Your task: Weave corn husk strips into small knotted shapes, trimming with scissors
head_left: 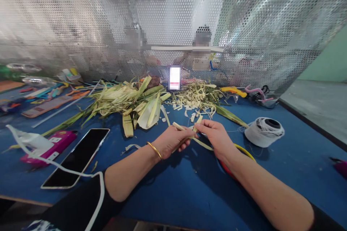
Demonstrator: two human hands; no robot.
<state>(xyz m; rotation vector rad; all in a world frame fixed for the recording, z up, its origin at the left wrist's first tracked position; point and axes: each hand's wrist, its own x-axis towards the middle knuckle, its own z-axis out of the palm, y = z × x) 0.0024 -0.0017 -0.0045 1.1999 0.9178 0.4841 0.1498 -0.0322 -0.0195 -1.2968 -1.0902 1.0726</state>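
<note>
My left hand (173,140), with a gold bangle on its wrist, is closed around pale green leaf strips (202,143) just above the blue table (189,187). My right hand (215,136) pinches the same strips from the right, fingertips meeting the left hand's. One strip trails down toward my right wrist. A pile of green and pale palm leaves (130,103) lies beyond my left hand, and a heap of thin cut strips (199,97) lies beyond my right hand.
A spool of white thread (264,131) stands right of my hands. A phone (77,158) and a pink box (51,146) lie at left, under a white cable. Tools and scissors (258,94) sit by the perforated metal screen (81,25). People sit behind it.
</note>
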